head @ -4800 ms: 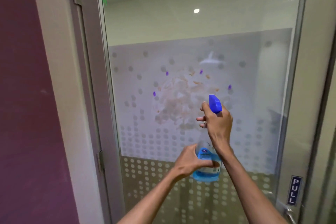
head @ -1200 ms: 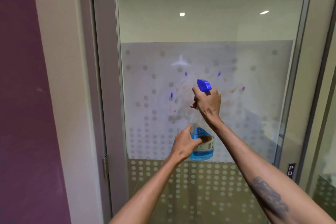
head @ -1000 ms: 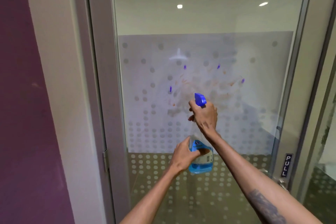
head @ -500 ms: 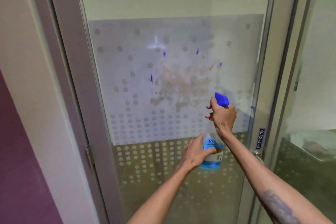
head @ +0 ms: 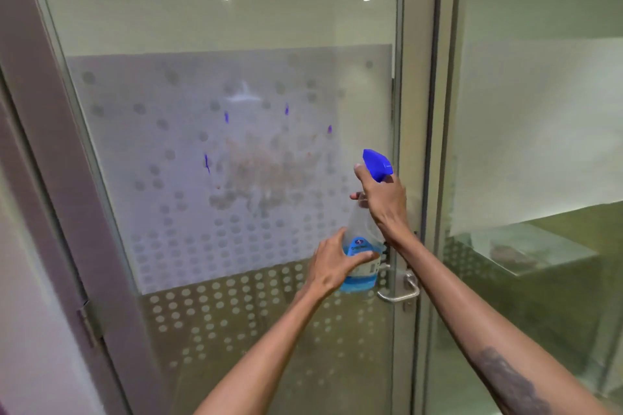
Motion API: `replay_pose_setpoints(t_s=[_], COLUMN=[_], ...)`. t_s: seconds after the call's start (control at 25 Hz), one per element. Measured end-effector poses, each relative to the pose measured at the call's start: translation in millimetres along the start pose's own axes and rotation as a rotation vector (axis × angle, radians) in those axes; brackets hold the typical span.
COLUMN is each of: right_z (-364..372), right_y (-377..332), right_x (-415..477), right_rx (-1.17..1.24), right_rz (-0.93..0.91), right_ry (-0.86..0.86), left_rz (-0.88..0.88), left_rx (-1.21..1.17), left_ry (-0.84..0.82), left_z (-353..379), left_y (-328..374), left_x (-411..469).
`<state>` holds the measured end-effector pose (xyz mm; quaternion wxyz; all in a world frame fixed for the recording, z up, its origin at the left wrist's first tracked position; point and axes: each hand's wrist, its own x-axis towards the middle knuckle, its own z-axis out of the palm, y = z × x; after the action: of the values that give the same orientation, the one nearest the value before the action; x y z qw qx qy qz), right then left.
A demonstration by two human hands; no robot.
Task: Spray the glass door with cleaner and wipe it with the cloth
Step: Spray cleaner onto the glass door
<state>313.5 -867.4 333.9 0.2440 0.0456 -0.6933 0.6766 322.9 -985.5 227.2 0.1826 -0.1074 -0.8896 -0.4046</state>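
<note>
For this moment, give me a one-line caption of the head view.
Both hands hold a spray bottle before the smeared glass door; no cloth visible.

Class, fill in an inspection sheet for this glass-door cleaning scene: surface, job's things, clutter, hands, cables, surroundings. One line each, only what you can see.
Surface: glass door with frosted dotted film; brownish smear and small purple marks mid-pane.
Job's things: spray bottle, blue nozzle, blue liquid low in the bottle; cloth not seen.
Clutter: nothing seen.
Hands: right hand at the bottle's neck under the nozzle; left hand in a grip on the bottle's lower body.
Cables: nothing seen.
Surroundings: metal door handle behind the bottle; door frame; glass side panel at right; hinge at left.
</note>
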Motion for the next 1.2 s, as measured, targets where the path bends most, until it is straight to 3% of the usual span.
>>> replay_pose_setpoints(t_s=[0.24, 0.4, 0.8, 1.2], right_z=[-148.2, -255.6, -506.8, -748.0], right_y=[8.7, 29.2, 114.9, 204.9], right_x=[35.5, 57.0, 108.6, 227.3], right_rx=[-0.395, -0.490, -0.667, -0.827], right_rz=[-0.010, 0.043, 0.144, 0.304], right_ry=[-0.148, -0.171, 0.103, 0.320], left_rz=[0.047, 0.078, 0.131, 0.139], left_rx=[-0.101, -0.200, -0.338, -0.427], left_ry=[-0.020, -0.083, -0.417, -0.713], left_z=[107.9, 208.3, 468.0, 735.2], left_y=[79.9, 135.4, 263.0, 387.8], left_x=[14.9, 19.4, 52.6, 136.6])
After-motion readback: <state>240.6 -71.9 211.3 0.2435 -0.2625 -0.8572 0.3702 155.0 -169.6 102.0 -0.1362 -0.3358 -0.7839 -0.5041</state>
